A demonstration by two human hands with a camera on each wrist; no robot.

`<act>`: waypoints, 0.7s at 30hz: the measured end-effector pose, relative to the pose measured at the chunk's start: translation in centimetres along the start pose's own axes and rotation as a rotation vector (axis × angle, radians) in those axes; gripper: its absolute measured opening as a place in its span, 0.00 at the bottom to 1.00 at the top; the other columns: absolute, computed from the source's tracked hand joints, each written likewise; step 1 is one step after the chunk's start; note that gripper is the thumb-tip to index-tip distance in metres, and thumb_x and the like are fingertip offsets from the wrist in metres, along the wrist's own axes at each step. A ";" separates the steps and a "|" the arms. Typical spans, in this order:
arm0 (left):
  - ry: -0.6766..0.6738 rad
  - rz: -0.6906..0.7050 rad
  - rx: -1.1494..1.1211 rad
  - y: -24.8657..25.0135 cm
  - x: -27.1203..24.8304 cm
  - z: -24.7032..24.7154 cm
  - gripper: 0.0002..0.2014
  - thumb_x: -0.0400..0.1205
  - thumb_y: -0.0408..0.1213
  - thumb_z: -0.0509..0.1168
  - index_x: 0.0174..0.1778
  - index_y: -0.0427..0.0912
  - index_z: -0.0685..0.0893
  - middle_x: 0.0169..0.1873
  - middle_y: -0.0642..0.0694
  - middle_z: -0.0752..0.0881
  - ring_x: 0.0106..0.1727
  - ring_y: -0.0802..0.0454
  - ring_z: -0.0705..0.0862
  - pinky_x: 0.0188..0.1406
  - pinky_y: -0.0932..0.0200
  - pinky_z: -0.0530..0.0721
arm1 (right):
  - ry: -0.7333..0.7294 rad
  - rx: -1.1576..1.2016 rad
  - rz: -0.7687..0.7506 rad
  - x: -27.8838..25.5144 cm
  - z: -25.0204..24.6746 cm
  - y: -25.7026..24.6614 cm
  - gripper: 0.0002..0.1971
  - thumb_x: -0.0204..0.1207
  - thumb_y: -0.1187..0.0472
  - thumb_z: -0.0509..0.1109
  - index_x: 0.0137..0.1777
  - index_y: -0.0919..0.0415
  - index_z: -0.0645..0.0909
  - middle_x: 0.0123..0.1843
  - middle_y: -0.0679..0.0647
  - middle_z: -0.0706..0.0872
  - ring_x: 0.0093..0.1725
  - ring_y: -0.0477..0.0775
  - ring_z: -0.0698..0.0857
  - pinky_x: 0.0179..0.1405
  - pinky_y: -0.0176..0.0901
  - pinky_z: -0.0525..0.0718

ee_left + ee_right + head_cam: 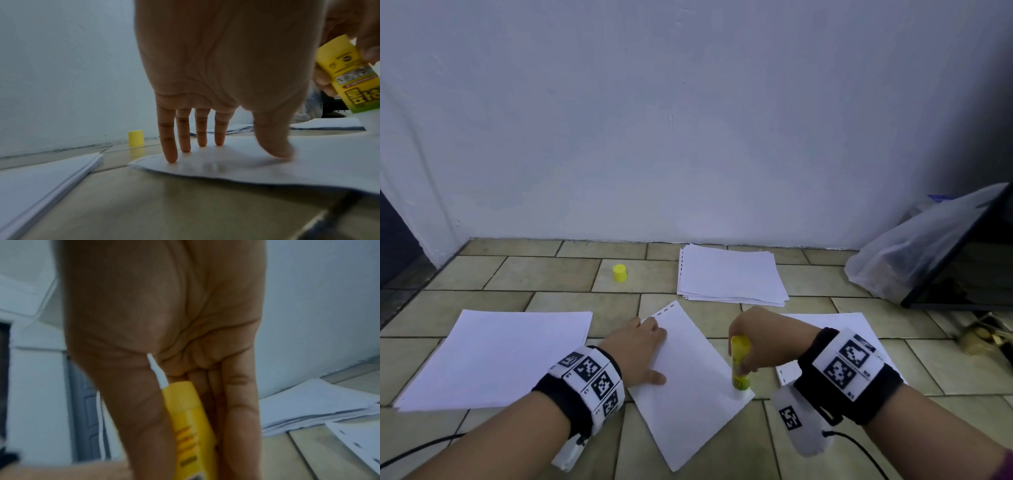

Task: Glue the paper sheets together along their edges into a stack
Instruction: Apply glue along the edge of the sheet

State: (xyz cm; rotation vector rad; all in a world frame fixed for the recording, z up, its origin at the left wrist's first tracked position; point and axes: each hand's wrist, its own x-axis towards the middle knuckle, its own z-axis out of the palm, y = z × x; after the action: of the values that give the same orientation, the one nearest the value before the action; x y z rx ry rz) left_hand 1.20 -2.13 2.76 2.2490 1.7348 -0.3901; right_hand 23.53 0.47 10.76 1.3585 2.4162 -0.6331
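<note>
A single white sheet with punched holes along its far edge lies slanted on the tiled floor. My left hand lies flat on its left side, its straight fingers and thumb pressing the sheet down. My right hand grips a yellow glue stick upright, its tip on the sheet's right edge. The glue stick shows at the right of the left wrist view. In the right wrist view, fingers wrap round the stick.
A paper pile lies at left, another pile near the wall, and punched sheets under my right wrist. The yellow cap stands on the tiles. A plastic bag and dark panel sit at right.
</note>
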 end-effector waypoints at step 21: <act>0.075 -0.037 -0.141 -3.6 -1.8 0.8 0.39 0.79 0.58 0.66 0.80 0.43 0.60 0.80 0.49 0.60 0.79 0.53 0.59 0.76 0.54 0.66 | 0.485 1.136 0.074 13.8 0.5 -3.8 0.08 0.70 0.71 0.74 0.42 0.60 0.80 0.41 0.57 0.86 0.39 0.54 0.85 0.36 0.38 0.82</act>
State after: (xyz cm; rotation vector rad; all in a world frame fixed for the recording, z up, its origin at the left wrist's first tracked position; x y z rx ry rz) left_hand -2.81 -3.18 2.48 2.1606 1.7832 -0.1868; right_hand 13.31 8.55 4.93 2.1630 2.3282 -2.0473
